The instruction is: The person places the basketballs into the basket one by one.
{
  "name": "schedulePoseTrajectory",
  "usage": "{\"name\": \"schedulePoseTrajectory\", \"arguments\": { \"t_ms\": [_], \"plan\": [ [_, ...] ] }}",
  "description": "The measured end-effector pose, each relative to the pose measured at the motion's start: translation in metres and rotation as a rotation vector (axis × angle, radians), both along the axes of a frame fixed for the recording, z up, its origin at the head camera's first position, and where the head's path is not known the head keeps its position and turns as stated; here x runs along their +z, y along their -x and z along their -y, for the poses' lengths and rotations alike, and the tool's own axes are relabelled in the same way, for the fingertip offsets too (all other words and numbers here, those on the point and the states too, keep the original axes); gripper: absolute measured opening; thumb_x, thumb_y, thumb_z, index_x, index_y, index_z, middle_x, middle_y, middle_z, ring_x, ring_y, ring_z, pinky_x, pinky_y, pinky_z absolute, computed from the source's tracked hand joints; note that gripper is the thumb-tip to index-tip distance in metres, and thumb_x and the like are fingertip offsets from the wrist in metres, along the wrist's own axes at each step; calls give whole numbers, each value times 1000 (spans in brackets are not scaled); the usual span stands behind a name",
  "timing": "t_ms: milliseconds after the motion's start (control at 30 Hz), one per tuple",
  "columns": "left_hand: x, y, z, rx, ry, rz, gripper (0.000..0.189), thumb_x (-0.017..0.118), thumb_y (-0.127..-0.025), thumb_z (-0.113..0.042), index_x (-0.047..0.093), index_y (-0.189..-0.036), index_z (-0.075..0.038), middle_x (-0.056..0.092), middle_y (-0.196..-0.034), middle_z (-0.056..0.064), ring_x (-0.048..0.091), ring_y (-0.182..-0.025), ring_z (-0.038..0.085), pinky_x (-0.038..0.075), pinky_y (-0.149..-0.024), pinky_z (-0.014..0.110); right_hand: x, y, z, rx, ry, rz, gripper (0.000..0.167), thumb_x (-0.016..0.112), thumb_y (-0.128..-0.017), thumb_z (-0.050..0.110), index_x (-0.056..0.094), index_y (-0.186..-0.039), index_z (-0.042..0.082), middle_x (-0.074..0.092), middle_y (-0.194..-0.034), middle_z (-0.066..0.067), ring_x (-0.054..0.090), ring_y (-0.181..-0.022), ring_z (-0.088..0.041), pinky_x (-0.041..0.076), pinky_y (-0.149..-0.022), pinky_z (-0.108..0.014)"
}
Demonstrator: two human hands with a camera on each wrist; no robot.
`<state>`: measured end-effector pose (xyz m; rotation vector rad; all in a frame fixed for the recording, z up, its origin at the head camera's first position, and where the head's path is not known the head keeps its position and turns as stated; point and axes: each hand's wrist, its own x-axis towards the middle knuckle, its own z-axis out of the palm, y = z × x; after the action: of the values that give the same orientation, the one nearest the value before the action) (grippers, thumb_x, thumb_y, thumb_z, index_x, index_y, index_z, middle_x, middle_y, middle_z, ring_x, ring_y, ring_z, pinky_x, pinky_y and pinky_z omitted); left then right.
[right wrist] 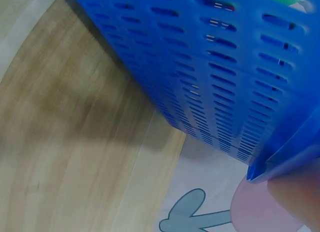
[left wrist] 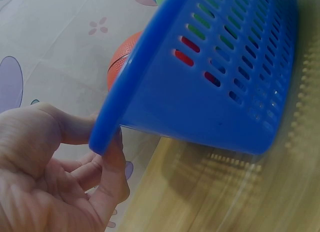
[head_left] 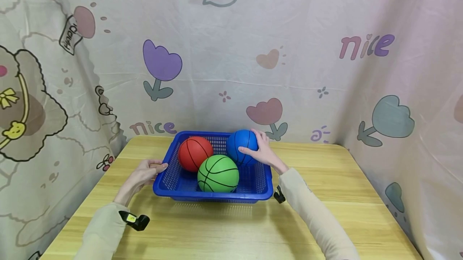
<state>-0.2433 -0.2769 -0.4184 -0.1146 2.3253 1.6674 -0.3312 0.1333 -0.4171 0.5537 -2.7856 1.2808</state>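
A blue plastic basket point(head_left: 253, 195) with slotted walls holds a red toy basketball point(head_left: 194, 153), a green one point(head_left: 218, 174) and a blue one point(head_left: 241, 146). My left hand point(head_left: 144, 171) pinches the basket's left rim between thumb and fingers, as the left wrist view shows at the rim's corner point(left wrist: 102, 134). At the back right corner, my right hand point(head_left: 264, 150) grips the blue basketball, thumb in front and fingers round its far right side. In the right wrist view the basket wall point(right wrist: 200, 67) covers the ball, and only part of the hand point(right wrist: 295, 192) shows.
The basket stands on a light wooden table point(head_left: 311, 195). A printed curtain point(head_left: 224, 51) hangs behind the table and at both sides. Each wrist wears a small black camera, one of them by the left cuff point(head_left: 135, 220).
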Motion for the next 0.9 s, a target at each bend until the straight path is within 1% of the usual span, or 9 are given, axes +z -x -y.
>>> {"name": "schedulePoseTrajectory", "arguments": {
  "t_ms": [133, 300, 467, 700, 800, 900],
  "plan": [
    [0, 0, 1, -3, -3, -6, 66, 54, -104, -23, 25, -144, 20, 69, -117, 24, 73, -82, 13, 63, -73, 32, -1, 0, 0, -1, -11, -4, 94, 71, -88, 49, 18, -160, 20, 18, -159, -16, 19, -145, -39, 36, -111, -68],
    [0, 0, 1, -6, -5, -6, 65, 54, -104, -23, 26, -144, 20, 70, -115, 22, 73, -82, 13, 63, -73, 32, -3, 1, -1, -7, -4, -17, 88, 72, -89, 46, 22, -157, 21, 25, -156, -16, 25, -144, -40, 37, -111, -66],
    [-1, 0, 2, -3, -1, -2, 66, 54, -104, -24, 25, -145, 19, 67, -120, 25, 72, -81, 12, 63, -73, 32, -4, 0, -2, -13, -20, -40, 85, 72, -89, 48, 28, -155, 15, 32, -155, -16, 33, -141, -40, 41, -110, -65],
    [-1, 1, 1, 4, 13, 2, 65, 53, -105, -24, 25, -145, 19, 65, -123, 29, 71, -81, 11, 62, -72, 31, -2, -1, -2, -15, -29, -60, 86, 73, -88, 48, 32, -153, 10, 34, -158, -14, 32, -144, -37, 40, -111, -63],
    [0, 1, 1, 11, 15, 4, 66, 54, -105, -24, 25, -145, 19, 61, -126, 32, 70, -81, 11, 62, -72, 30, -1, -1, -2, -12, -32, -73, 85, 73, -87, 47, 35, -153, 9, 37, -158, -15, 36, -144, -38, 40, -111, -63],
    [0, 0, 0, 7, 16, 4, 66, 53, -105, -25, 24, -145, 19, 59, -128, 33, 70, -81, 10, 62, -72, 30, 0, -1, -3, -11, -37, -70, 85, 74, -87, 48, 35, -153, 12, 40, -157, -14, 39, -143, -38, 41, -111, -62]
  ]
}}
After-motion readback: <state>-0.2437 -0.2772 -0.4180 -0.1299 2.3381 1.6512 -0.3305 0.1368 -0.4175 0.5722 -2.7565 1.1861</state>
